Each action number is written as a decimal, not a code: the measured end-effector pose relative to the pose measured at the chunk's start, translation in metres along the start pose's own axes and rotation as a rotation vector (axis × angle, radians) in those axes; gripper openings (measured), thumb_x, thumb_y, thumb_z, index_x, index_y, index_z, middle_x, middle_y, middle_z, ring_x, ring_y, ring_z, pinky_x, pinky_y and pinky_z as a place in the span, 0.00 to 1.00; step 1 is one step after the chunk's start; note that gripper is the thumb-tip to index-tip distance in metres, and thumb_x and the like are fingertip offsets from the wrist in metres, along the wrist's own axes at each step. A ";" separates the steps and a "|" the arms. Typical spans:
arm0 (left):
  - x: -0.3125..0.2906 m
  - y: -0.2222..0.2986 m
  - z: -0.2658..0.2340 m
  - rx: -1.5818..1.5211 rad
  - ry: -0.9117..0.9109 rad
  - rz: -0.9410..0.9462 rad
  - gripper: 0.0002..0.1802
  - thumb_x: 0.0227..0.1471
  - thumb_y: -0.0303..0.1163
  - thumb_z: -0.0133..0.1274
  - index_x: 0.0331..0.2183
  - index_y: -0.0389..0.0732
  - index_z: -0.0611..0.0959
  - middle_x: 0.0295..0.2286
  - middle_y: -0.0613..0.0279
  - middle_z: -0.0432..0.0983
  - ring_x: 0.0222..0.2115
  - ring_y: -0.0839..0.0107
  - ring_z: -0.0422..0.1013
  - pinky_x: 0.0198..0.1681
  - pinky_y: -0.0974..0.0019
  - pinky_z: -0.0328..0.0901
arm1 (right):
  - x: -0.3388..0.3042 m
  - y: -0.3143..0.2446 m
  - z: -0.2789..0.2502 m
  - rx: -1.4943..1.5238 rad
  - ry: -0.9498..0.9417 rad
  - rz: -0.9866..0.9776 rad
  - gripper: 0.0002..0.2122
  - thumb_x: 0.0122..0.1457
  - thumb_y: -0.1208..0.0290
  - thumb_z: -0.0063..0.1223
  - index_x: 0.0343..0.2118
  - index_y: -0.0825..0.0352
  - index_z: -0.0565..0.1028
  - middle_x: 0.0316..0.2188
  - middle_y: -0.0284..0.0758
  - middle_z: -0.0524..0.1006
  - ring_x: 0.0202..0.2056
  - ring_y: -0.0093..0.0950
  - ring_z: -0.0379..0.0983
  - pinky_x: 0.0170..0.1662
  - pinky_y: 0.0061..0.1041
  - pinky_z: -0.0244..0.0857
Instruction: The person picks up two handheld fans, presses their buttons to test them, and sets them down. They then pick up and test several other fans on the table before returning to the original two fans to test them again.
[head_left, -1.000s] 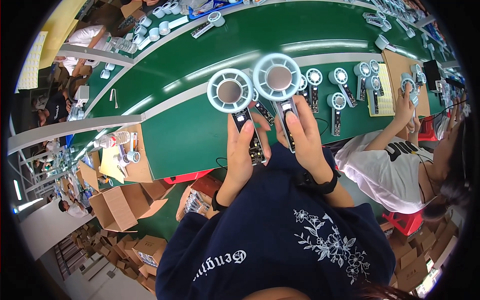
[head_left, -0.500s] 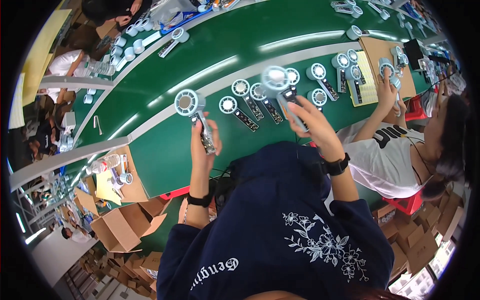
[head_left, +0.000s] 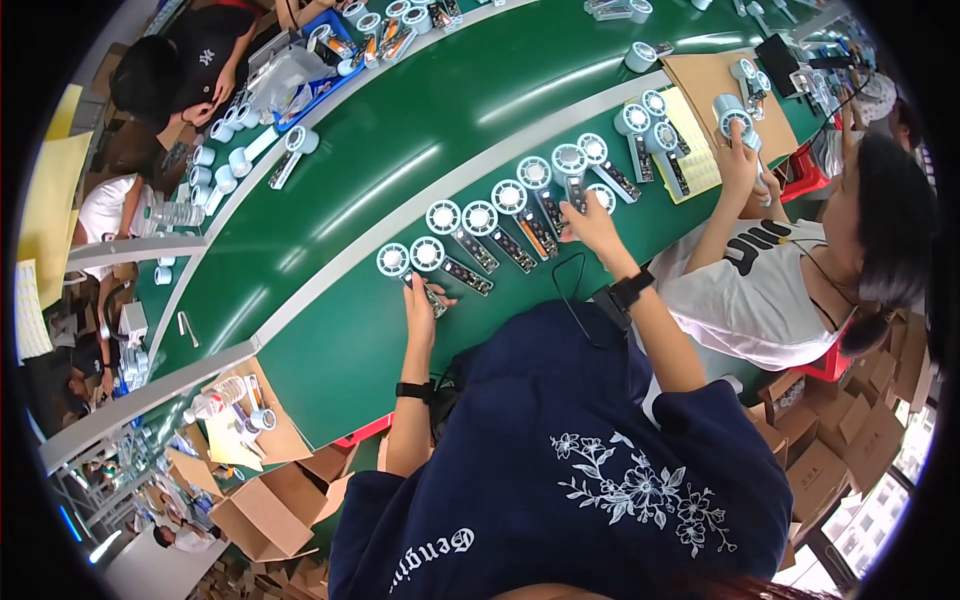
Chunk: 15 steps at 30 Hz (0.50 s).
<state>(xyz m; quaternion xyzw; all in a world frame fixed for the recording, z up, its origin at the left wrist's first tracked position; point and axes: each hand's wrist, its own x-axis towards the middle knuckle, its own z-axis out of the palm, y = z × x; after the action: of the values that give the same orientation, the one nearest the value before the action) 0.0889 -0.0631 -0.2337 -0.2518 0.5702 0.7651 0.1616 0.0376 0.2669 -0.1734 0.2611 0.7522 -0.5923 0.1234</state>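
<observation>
Small light-blue handheld fans with round grilles and opened handles that bare circuit boards lie in a slanting row on the green table. At the left end of the row, my left hand is closed around the handle of one fan. Right beside it lies another fan, its handle pointing toward me. My right hand grips the handle of a fan farther right in the row. One fan in the middle shows an orange part in its handle.
To the right, a co-worker holds a fan near a cardboard sheet and yellow paper. A metal rail crosses the table beyond the row. A bottle and open cartons are at lower left.
Both fans in my hands have come down from above the table into the row. The row now looks tighter, and the view has shifted slightly.
</observation>
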 end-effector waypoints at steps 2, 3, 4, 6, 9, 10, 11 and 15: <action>0.008 0.002 0.009 0.154 -0.013 -0.049 0.25 0.59 0.52 0.36 0.42 0.36 0.66 0.27 0.56 0.72 0.23 0.69 0.72 0.22 0.69 0.67 | 0.006 0.002 0.002 -0.122 -0.004 -0.027 0.18 0.54 0.66 0.54 0.42 0.72 0.65 0.27 0.41 0.74 0.22 0.29 0.74 0.25 0.26 0.68; 0.010 0.005 0.010 0.157 -0.023 -0.049 0.25 0.59 0.52 0.36 0.42 0.36 0.66 0.27 0.56 0.72 0.23 0.69 0.72 0.22 0.69 0.67 | 0.007 0.003 0.003 -0.275 0.054 -0.176 0.18 0.53 0.66 0.55 0.41 0.73 0.65 0.28 0.43 0.74 0.24 0.32 0.74 0.28 0.28 0.68; 0.013 0.012 0.008 0.278 -0.054 -0.110 0.27 0.59 0.53 0.37 0.42 0.36 0.67 0.28 0.56 0.73 0.24 0.68 0.73 0.24 0.69 0.68 | 0.007 0.005 0.003 -0.428 0.113 -0.323 0.19 0.52 0.66 0.56 0.41 0.73 0.65 0.29 0.44 0.74 0.27 0.35 0.74 0.31 0.29 0.68; 0.012 0.027 -0.002 0.512 -0.096 -0.233 0.29 0.58 0.54 0.38 0.42 0.34 0.69 0.29 0.56 0.74 0.26 0.66 0.75 0.27 0.69 0.69 | 0.002 0.001 -0.001 -0.584 0.164 -0.470 0.19 0.51 0.67 0.57 0.41 0.73 0.66 0.30 0.46 0.74 0.29 0.38 0.74 0.33 0.31 0.68; -0.003 0.050 -0.031 0.683 -0.198 -0.271 0.29 0.57 0.55 0.39 0.41 0.35 0.72 0.29 0.57 0.75 0.25 0.68 0.74 0.27 0.69 0.68 | -0.031 0.000 -0.021 -0.708 0.293 -0.549 0.20 0.48 0.66 0.60 0.38 0.73 0.66 0.32 0.49 0.73 0.33 0.45 0.72 0.37 0.34 0.66; -0.005 0.059 -0.044 0.768 -0.247 -0.287 0.30 0.56 0.55 0.39 0.41 0.36 0.73 0.29 0.58 0.75 0.24 0.68 0.74 0.27 0.69 0.68 | -0.040 0.010 -0.031 -0.768 0.355 -0.602 0.20 0.47 0.66 0.61 0.38 0.73 0.66 0.33 0.49 0.72 0.33 0.45 0.71 0.36 0.34 0.66; 0.001 0.069 -0.060 0.758 -0.219 -0.288 0.30 0.56 0.55 0.39 0.41 0.36 0.73 0.29 0.58 0.75 0.24 0.68 0.74 0.27 0.69 0.68 | -0.047 0.026 -0.042 -0.837 0.290 -0.507 0.21 0.47 0.66 0.61 0.38 0.73 0.66 0.33 0.49 0.72 0.34 0.44 0.71 0.36 0.35 0.66; 0.061 0.118 -0.132 0.872 -0.141 0.019 0.25 0.56 0.52 0.41 0.39 0.39 0.74 0.26 0.63 0.75 0.22 0.74 0.71 0.25 0.70 0.65 | -0.046 0.074 -0.050 -0.811 -0.028 -0.035 0.22 0.45 0.64 0.63 0.38 0.72 0.66 0.37 0.49 0.72 0.38 0.40 0.72 0.38 0.34 0.65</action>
<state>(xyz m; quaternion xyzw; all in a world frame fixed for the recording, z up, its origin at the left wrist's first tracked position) 0.0023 -0.2262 -0.2043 -0.1021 0.8296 0.4695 0.2844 0.1226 0.3157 -0.1983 0.1701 0.9274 -0.2532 0.2166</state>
